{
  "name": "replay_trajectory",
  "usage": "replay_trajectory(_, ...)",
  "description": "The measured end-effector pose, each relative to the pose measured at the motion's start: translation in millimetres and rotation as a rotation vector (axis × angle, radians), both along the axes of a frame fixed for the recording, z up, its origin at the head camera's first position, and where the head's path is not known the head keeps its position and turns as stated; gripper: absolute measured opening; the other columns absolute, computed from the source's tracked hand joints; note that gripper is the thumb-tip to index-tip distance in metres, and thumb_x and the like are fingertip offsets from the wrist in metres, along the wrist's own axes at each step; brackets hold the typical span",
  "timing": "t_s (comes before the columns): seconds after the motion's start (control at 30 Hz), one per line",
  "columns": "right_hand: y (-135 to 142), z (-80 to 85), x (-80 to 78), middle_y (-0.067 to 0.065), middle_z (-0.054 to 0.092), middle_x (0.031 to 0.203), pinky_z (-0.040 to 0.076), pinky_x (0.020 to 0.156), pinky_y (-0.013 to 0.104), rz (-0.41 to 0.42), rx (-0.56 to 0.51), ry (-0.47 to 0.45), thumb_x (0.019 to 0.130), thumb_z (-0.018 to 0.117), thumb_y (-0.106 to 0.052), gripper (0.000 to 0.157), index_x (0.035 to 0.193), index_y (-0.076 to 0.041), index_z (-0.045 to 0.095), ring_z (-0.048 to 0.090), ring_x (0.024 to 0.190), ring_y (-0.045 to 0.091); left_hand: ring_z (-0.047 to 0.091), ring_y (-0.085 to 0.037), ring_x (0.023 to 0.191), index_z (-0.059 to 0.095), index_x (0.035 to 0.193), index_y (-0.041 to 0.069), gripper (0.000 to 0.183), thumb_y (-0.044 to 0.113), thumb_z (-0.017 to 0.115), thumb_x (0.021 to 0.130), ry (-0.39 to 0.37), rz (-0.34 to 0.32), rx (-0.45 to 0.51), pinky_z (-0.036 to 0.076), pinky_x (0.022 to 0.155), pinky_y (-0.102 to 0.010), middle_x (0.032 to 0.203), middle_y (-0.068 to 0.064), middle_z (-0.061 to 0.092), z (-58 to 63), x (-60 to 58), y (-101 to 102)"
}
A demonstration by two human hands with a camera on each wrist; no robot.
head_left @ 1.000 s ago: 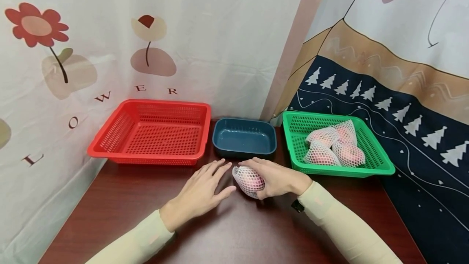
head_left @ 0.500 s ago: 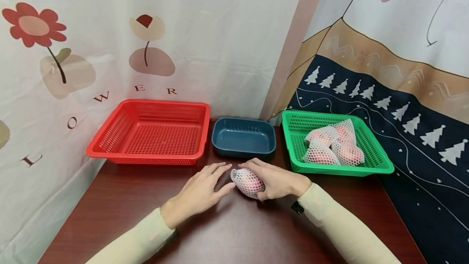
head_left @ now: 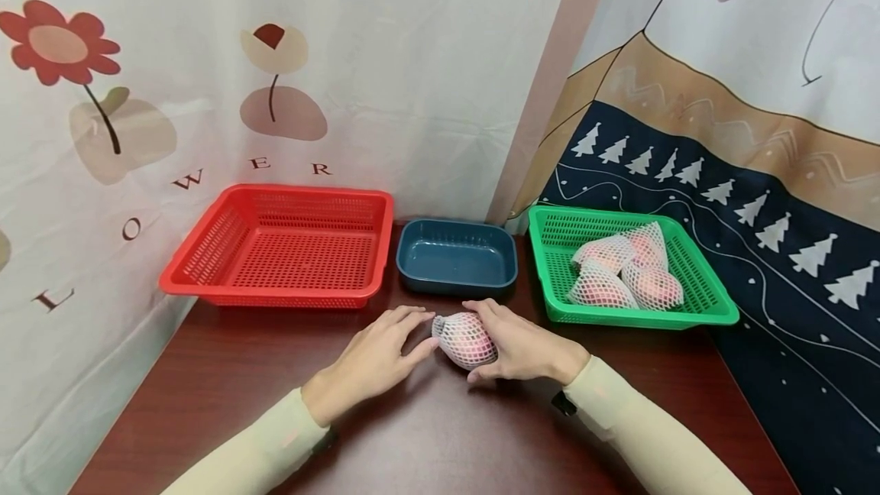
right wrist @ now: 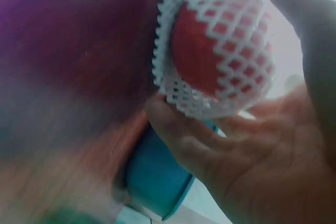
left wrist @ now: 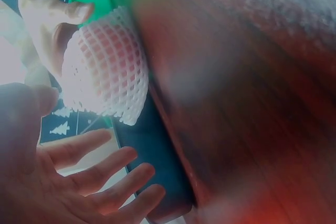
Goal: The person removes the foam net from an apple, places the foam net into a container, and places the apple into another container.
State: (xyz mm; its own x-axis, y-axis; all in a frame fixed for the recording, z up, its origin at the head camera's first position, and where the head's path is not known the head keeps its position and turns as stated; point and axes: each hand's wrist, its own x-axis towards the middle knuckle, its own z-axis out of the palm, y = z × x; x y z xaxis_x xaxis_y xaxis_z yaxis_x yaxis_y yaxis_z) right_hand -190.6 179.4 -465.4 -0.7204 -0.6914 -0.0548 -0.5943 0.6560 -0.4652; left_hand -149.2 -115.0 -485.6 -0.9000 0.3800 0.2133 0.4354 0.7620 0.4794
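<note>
A round red fruit in a white foam net sleeve (head_left: 466, 340) lies on the table between the two hands. My right hand (head_left: 525, 342) is spread around its right side, index finger at the far edge and thumb at the near edge; in the left wrist view that thumb (left wrist: 79, 13) extends past the net. The right wrist view shows the red skin through the net's open end (right wrist: 197, 51). My left hand (head_left: 374, 354) hovers at the other end, fingers loosely spread, fingertips close to the gathered net; nothing lies in its palm (left wrist: 58, 192).
A red perforated basket (head_left: 275, 302) stands back left, with nothing inside. Behind the fruit is a small dark blue tray (head_left: 457, 285). At the right, a green basket (head_left: 639, 319) holds several netted fruits (head_left: 608, 289). Printed curtains (head_left: 426, 82) hang close behind.
My right hand's fingers and thumb have spread wider around the fruit, and its thumb has moved toward the table's near side. The fruit has turned slightly. The left hand has barely moved.
</note>
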Motion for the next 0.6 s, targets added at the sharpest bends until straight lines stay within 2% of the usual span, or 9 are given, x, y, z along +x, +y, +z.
replay_trajectory(0.13,-4,-7.7,2.6,0.016,0.059,0.158,0.06,0.123,0.052,-0.02,-0.029,0.034,0.088,0.105,-0.044,0.11,0.168,-0.002,0.043,0.067,0.139,0.028,0.072,-0.03,0.144,0.077,0.15,0.016,0.049,0.05,0.072,0.115,0.001,-0.002,0.001,0.063,0.117,-0.056,0.152,-0.006,0.076,0.1,0.0,1)
replay_trajectory(0.37,-9,-20.9,1.3,0.011,0.064,0.143,0.064,0.114,0.043,-0.031,-0.049,0.105,0.088,0.105,-0.03,0.092,0.157,-0.005,0.05,0.071,0.127,0.022,0.074,-0.026,0.141,0.078,0.147,0.016,0.045,0.046,0.072,0.115,0.017,-0.009,0.017,0.064,0.117,-0.052,0.147,-0.004,0.079,1.2,-0.1,0)
replay_trajectory(0.47,-8,-22.2,0.1,0.01,0.066,0.14,0.065,0.111,0.041,-0.028,-0.07,0.127,0.085,0.105,-0.025,0.09,0.155,-0.006,0.052,0.071,0.124,0.02,0.076,-0.025,0.138,0.079,0.145,0.015,0.042,0.044,0.073,0.115,0.035,-0.01,0.025,0.064,0.116,-0.051,0.144,-0.003,0.08,1.0,0.1,0)
replay_trajectory(0.6,-6,-19.1,-0.2,0.008,0.066,0.144,0.066,0.111,0.041,-0.029,-0.117,0.111,0.084,0.103,-0.021,0.091,0.158,-0.007,0.053,0.07,0.125,0.019,0.077,-0.023,0.132,0.081,0.14,0.015,0.037,0.041,0.075,0.114,0.07,-0.017,0.033,0.065,0.113,-0.048,0.137,-0.002,0.081,1.9,-0.2,0)
